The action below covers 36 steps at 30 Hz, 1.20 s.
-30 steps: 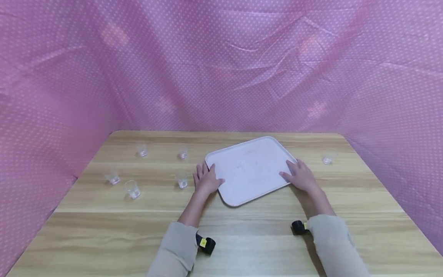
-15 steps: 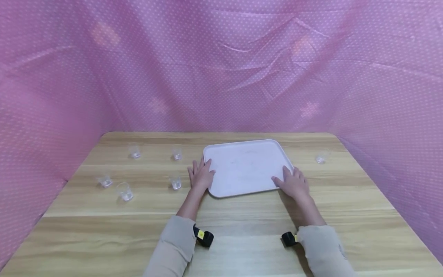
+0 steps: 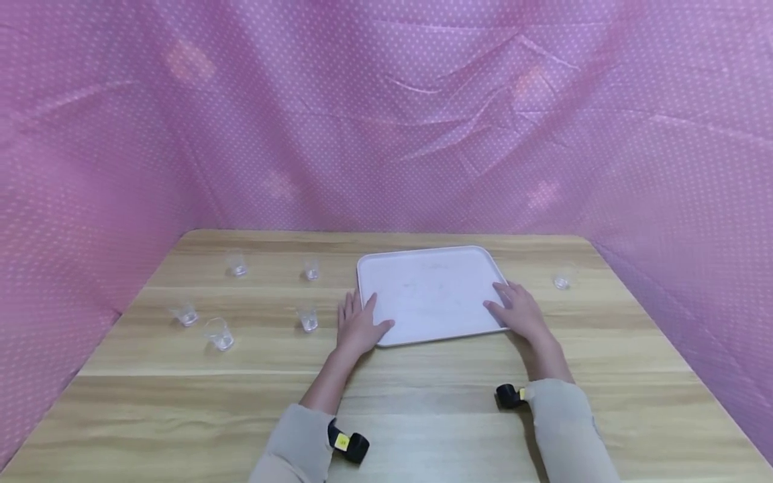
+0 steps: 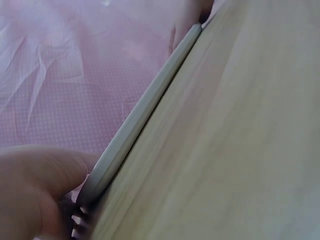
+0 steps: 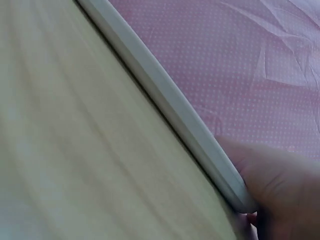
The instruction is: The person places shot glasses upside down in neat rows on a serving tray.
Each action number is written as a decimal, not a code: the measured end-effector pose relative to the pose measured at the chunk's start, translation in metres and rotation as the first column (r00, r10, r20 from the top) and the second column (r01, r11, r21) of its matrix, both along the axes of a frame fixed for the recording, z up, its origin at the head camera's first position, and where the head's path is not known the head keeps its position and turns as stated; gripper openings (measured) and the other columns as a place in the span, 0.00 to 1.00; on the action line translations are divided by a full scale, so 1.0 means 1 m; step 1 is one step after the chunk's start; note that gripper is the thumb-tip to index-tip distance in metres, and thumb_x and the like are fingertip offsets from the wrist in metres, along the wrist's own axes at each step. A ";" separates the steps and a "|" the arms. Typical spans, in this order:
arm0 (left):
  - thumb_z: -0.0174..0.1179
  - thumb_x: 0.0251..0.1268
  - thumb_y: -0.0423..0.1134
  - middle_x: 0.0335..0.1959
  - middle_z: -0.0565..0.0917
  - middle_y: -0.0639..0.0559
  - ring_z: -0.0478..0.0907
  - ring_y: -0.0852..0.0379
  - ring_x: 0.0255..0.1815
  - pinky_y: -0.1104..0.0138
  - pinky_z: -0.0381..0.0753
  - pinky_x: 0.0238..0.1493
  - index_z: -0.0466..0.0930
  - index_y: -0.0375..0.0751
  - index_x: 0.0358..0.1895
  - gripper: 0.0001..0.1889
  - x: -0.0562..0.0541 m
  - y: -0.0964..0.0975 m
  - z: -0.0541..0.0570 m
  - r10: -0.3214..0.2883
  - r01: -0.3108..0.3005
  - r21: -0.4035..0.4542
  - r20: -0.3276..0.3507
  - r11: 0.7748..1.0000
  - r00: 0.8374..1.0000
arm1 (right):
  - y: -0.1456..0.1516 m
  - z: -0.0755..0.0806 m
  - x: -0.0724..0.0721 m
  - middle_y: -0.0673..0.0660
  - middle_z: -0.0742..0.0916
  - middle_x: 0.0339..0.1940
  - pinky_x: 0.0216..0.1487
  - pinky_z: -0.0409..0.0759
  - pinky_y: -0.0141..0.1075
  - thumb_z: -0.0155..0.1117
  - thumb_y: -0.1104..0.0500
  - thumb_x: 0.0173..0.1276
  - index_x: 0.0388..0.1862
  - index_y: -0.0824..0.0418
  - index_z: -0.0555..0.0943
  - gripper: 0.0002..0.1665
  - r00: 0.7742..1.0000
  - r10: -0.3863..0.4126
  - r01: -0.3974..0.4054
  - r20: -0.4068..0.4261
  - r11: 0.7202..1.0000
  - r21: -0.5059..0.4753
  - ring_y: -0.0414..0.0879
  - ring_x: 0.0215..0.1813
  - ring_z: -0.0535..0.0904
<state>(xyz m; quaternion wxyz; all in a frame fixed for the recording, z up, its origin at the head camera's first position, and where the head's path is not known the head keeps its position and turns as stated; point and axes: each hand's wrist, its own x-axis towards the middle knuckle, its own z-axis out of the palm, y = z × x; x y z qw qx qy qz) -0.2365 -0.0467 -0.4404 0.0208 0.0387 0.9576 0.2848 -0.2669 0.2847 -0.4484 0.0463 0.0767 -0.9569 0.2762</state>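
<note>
A white rectangular tray [image 3: 431,295] lies on the wooden table, its long sides running nearly parallel to the table's back edge. My left hand [image 3: 358,325] holds its left end near the front corner, thumb over the rim. At the right end, my right hand [image 3: 516,312] grips near the front corner with its thumb on top. Both wrist views show the tray's front rim [image 4: 135,125] low over the wood, with fingers partly hidden below the corners. A clear small cup [image 3: 308,318] stands just left of my left hand.
Several more clear cups, including a tilted-looking one [image 3: 220,335], stand on the left of the table [image 3: 423,416]. Another cup [image 3: 561,278] is at the back right. A pink dotted cloth [image 3: 386,134] hangs behind and at both sides.
The tray has turned clockwise from its slanted position and now lies squarer to the table's back edge. Both hands stayed at its ends, shifting slightly. The head view has shifted a little.
</note>
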 end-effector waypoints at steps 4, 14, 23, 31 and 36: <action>0.57 0.60 0.51 0.70 0.45 0.31 0.34 0.38 0.70 0.49 0.31 0.65 0.59 0.37 0.68 0.35 0.001 -0.001 -0.002 -0.014 0.015 0.039 -0.029 0.999 0.999 | 0.002 0.000 0.002 0.71 0.61 0.67 0.62 0.47 0.61 0.56 0.46 0.65 0.65 0.66 0.65 0.36 1.000 0.005 -0.006 -0.008 0.999 -0.040 0.69 0.66 0.50; 0.63 0.55 0.43 0.68 0.47 0.28 0.33 0.36 0.69 0.51 0.32 0.66 0.60 0.31 0.66 0.37 -0.008 -0.014 0.000 -0.029 0.033 0.154 -0.030 0.987 0.999 | -0.007 0.001 0.011 0.72 0.63 0.66 0.63 0.47 0.60 0.57 0.49 0.65 0.62 0.68 0.68 0.33 0.998 0.003 -0.005 -0.056 0.999 -0.035 0.69 0.67 0.50; 0.63 0.55 0.42 0.69 0.45 0.29 0.33 0.36 0.69 0.49 0.34 0.65 0.59 0.30 0.66 0.37 -0.007 -0.024 -0.003 -0.061 0.060 0.205 0.000 0.977 0.998 | -0.013 -0.005 0.026 0.71 0.64 0.66 0.62 0.48 0.60 0.56 0.47 0.65 0.63 0.69 0.67 0.35 0.997 -0.003 0.002 -0.072 1.000 -0.011 0.70 0.66 0.51; 0.64 0.53 0.40 0.69 0.45 0.29 0.34 0.36 0.69 0.47 0.35 0.65 0.59 0.29 0.65 0.37 -0.006 -0.022 0.001 -0.070 0.062 0.246 0.024 0.967 0.997 | -0.012 -0.006 0.037 0.70 0.61 0.67 0.62 0.45 0.61 0.54 0.44 0.65 0.65 0.66 0.64 0.37 0.999 -0.043 0.043 -0.018 0.999 -0.009 0.68 0.68 0.47; 0.64 0.53 0.40 0.69 0.44 0.30 0.33 0.36 0.69 0.47 0.35 0.65 0.59 0.29 0.66 0.38 -0.008 -0.022 0.004 -0.075 0.065 0.250 0.028 0.966 0.997 | -0.010 -0.005 0.034 0.72 0.62 0.66 0.62 0.46 0.61 0.56 0.45 0.64 0.64 0.67 0.66 0.37 0.999 -0.035 0.034 -0.036 0.999 -0.022 0.69 0.67 0.48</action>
